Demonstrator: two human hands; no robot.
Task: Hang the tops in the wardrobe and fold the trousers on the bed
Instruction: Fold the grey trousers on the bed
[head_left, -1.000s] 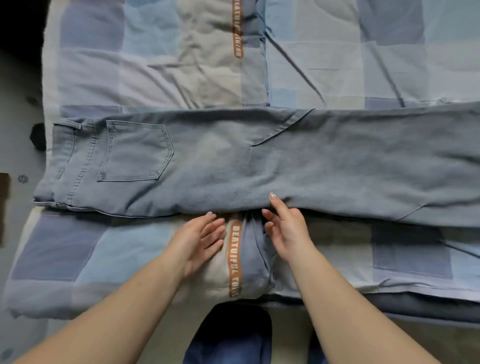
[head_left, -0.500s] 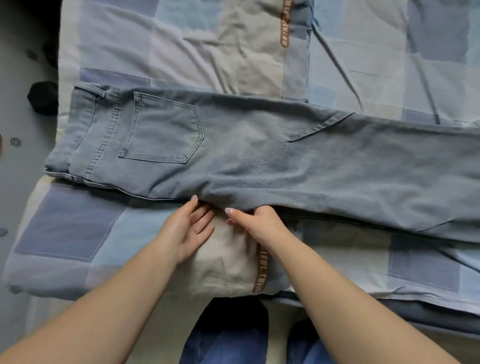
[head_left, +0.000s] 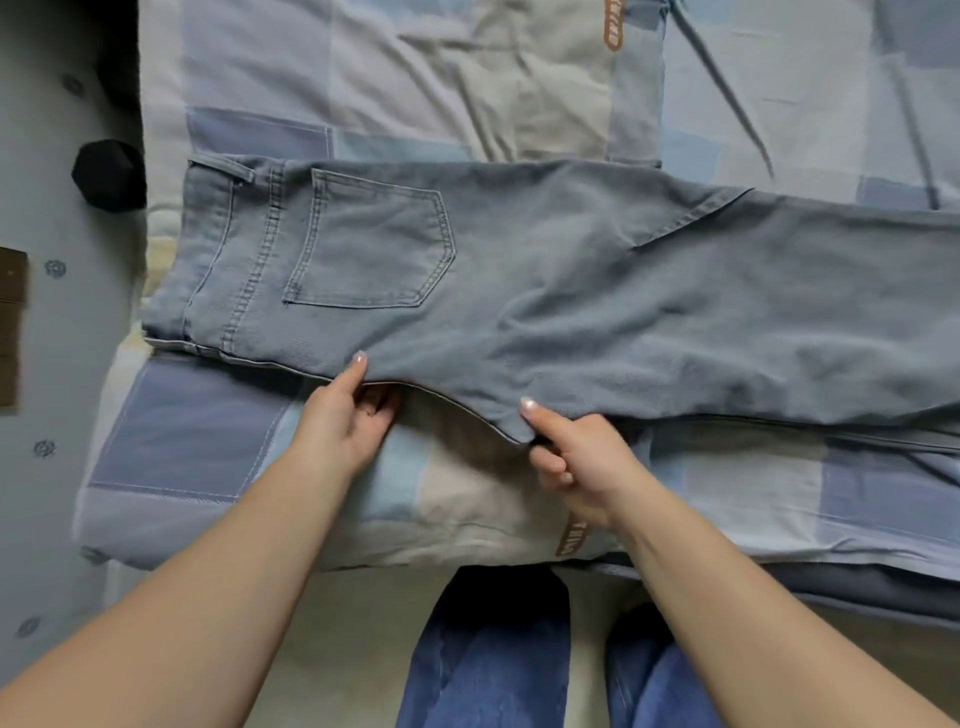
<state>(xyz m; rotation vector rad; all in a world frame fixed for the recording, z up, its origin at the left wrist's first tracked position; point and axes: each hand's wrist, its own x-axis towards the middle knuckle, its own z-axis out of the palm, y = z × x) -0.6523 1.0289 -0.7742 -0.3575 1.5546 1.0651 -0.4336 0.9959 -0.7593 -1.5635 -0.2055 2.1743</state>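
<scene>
Light blue jeans (head_left: 597, 291) lie folded lengthwise across the bed, waistband at the left, a back pocket facing up, legs running off the right edge of view. My left hand (head_left: 345, 423) pinches the near edge of the jeans below the pocket, thumb on top and fingers under the cloth. A little to its right, my right hand (head_left: 576, 457) grips the near edge at the crotch point, thumb on the denim and fingers curled beneath. The edge between both hands is lifted slightly off the cover.
The bed carries a patchwork quilt (head_left: 415, 93) in blue, grey and beige squares. A black object (head_left: 109, 174) sits on the grey floor at the left. My legs in dark blue jeans (head_left: 493, 654) stand at the bed's near side.
Both hands shifted left along the near edge of the jeans and went from lying flat beside it to pinching it. The view also swung left, showing more of the waistband.
</scene>
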